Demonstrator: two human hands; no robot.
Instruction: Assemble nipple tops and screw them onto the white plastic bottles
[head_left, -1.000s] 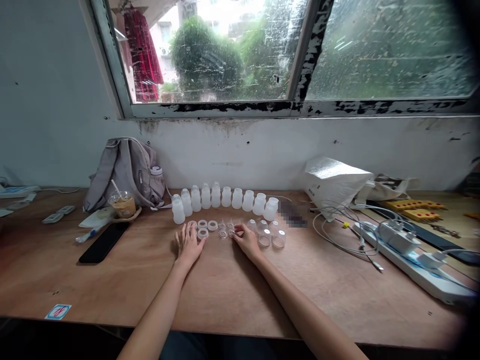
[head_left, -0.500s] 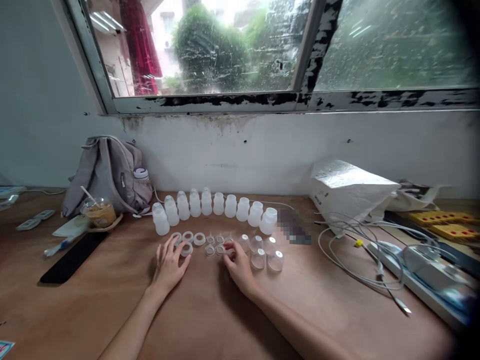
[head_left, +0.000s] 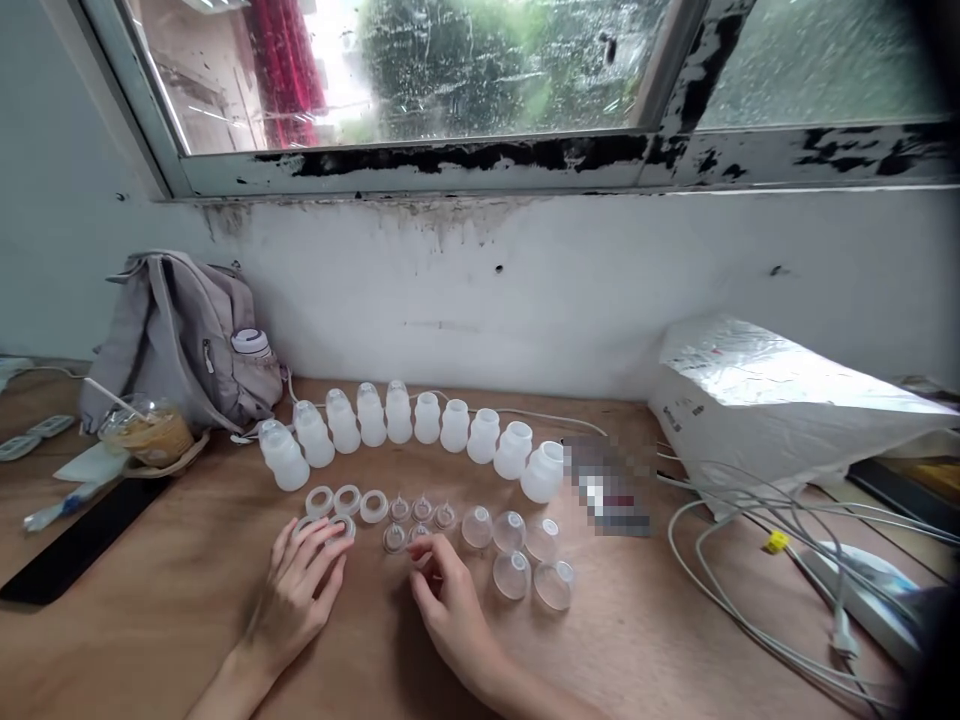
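My left hand [head_left: 296,585] lies low over the table with its fingers stretched apart. Its fingertips rest on two of the white bottle collar rings [head_left: 373,506], partly covering them. My right hand [head_left: 454,610] is loosely curled, thumb apart from the index finger. Its index fingertip meets the edge of a clear bottle nipple [head_left: 418,535] in the front row, and I see nothing held between the fingers. More clear nipples [head_left: 422,508] stand behind it. Several clear dome caps [head_left: 511,575] sit right of this hand. Behind everything, white baby bottles [head_left: 454,427] form an arc, the left ones topped with clear caps.
A grey backpack [head_left: 169,340] and an iced drink cup [head_left: 154,435] stand at left, near a black phone-like slab [head_left: 82,545]. To the right lie a blurred-out item [head_left: 611,490], a white foil bag [head_left: 750,400], looped cables [head_left: 720,590] and a power strip [head_left: 862,590].
The view has shifted closer and tilted downward, so the things appear larger and lower. Both hands stay by the same parts; the left fingers now reach flatter over the rings.
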